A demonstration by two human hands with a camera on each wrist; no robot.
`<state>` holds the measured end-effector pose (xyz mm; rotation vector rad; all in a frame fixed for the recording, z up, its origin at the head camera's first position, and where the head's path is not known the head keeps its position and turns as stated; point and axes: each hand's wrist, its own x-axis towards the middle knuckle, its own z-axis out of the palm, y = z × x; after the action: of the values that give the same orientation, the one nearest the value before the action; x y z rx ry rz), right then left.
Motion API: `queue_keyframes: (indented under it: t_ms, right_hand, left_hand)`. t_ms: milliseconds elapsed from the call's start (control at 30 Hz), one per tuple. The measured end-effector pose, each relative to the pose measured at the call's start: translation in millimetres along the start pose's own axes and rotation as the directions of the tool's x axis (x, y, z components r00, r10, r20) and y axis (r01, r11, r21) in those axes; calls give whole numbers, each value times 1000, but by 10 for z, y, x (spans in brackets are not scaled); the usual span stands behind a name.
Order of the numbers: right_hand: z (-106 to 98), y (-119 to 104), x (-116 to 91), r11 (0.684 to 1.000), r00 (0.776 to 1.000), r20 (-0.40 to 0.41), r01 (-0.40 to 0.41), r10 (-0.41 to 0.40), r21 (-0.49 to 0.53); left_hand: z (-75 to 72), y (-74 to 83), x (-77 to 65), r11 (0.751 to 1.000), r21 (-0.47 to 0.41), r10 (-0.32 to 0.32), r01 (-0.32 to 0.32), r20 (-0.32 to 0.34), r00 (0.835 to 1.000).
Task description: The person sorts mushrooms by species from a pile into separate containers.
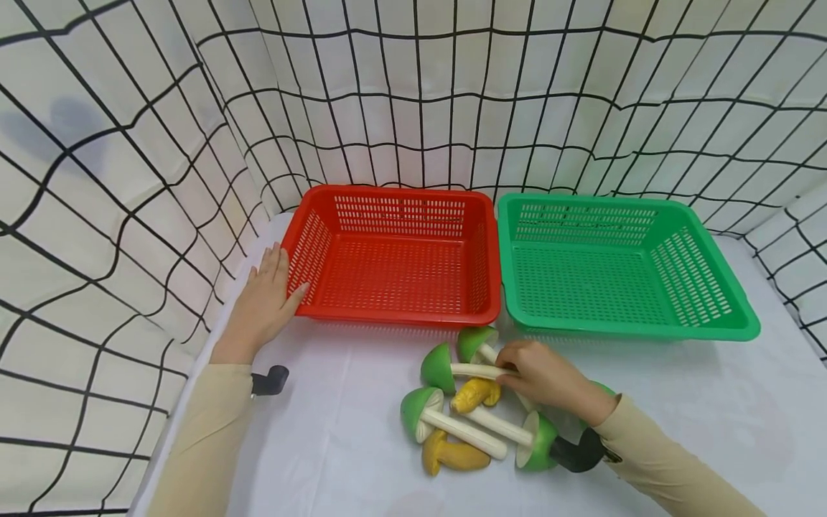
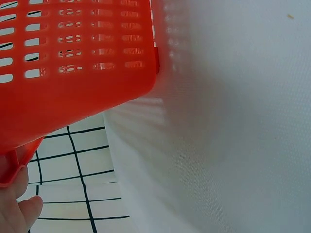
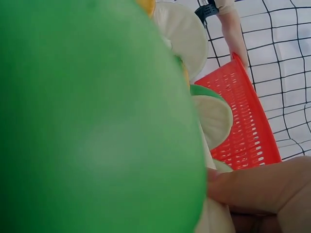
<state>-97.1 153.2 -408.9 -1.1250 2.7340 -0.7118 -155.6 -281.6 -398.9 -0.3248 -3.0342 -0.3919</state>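
My left hand rests on the left rim of the red basket, fingers stretched along its side and thumb at the front corner. In the left wrist view, its fingertips show under the rim. My right hand pinches a pale mushroom stem among several green-capped toy mushrooms. In the right wrist view, a big green cap fills the near side, and the thumb presses on a stem, partly hidden behind that cap. A yellow mushroom and a brownish-yellow one lie in the same pile.
A green basket stands right beside the red one; nothing shows inside either. White cloth covers the table. Black netting over white sheets borders the back and sides.
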Motion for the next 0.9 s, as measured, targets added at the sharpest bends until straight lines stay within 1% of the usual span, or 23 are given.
queue_keyframes:
  t_ms: [233,500,600,833,900]
  right_hand:
    - [-1,-6,-15,1000,997,-75,29,-28,6]
    - [-86,-40,-19,997,986,-155,73,-68,29]
    - [-114,-57,-12,996,982,-171,82,-75,34]
    - [-178,-112,34,993,982,-171,95,-81,75]
    - [-202,-128,51,991,980,-182,101,-83,92]
  left_hand:
    - [-2,-5,-2,1000,8,1,-1,8,1000]
    - [-9,11,5,1000,-3,-1,1,8,1000]
    - [-5,8,2,1000,3,-2,2,7,1000]
    - [-12,2,-2,1000,0,1,-1,5,1000]
    - [-17,8,-1,1000,0,-1,1,6,1000]
